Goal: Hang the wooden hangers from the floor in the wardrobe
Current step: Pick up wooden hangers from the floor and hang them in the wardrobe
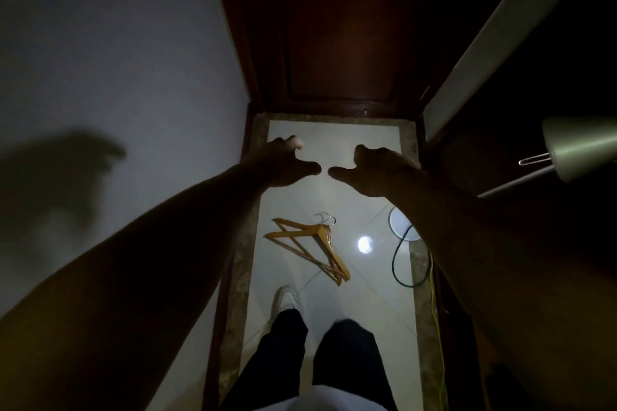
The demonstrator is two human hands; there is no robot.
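We held both arms out over the floor (374, 297) in dim light. Our left grip (283, 160) and right grip (374, 172) were released and held nothing, fingers loosely bent, thumbs pointing at each other and just apart. The hangers (310, 243) lay in a loose pile on the pale tiles, hooks toward the dark door (334, 27), well apart from both grips. A white shoe (285, 299) stood near them, and a black cable (394, 260) curled to their right.

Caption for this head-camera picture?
Left hand and right hand, both empty, stretch out above wooden hangers lying on the pale floor.
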